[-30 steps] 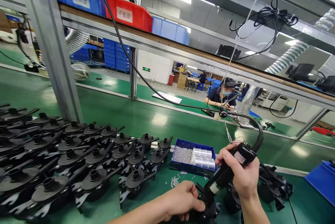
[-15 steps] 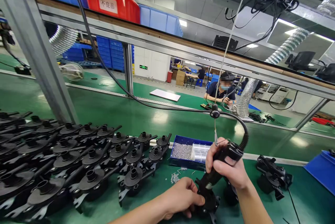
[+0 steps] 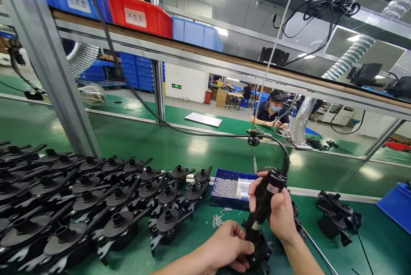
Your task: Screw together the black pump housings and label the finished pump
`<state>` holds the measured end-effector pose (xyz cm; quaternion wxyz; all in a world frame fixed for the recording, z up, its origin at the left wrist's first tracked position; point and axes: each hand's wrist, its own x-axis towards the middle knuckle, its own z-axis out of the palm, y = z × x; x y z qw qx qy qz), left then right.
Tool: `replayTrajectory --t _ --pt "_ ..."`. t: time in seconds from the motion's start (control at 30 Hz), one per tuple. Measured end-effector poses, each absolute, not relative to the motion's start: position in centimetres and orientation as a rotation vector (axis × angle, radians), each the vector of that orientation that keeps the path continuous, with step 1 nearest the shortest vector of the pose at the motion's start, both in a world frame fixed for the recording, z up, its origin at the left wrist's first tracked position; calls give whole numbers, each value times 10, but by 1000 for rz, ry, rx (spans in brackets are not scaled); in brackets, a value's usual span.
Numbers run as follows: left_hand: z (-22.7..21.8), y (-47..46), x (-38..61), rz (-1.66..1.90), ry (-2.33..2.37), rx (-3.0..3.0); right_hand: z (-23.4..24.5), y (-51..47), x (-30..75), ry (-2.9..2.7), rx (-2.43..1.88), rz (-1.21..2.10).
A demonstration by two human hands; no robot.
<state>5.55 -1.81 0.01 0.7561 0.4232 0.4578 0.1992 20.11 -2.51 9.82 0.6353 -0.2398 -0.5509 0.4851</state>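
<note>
Screwdriver (image 3: 267, 193) we gripped in our right hand (image 3: 283, 217), nose angled down at this black part (image 3: 263, 254), which our left hand (image 3: 226, 246) held

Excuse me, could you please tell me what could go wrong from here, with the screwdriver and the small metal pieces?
The left hand holds the black part close to the lower end of the electric screwdriver in the right hand; a slip might hurt that left hand.

Small metal pieces lie loose on the green table, outside the blue tray, so a sideways bump could scatter them.
</note>
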Motion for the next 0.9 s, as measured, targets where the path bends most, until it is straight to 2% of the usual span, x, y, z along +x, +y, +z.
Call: replayTrajectory --t 0.13,0.2,0.37,0.57,0.9 --pt "-4 -17 57 418 969 940 98 -33 195 -1116 -365 1353" --pt "-4 -17 56 417 972 955 101 -36 193 -1079 -326 1373" --pt "-1 -18 53 420 972 1003 101 -35 183 -1089 -365 1256" --pt "-1 -16 52 419 967 1012 97 -30 180 -1218 -634 885" --pt "3 -11 50 359 987 1080 101 -31 181 -1215 -730 779"
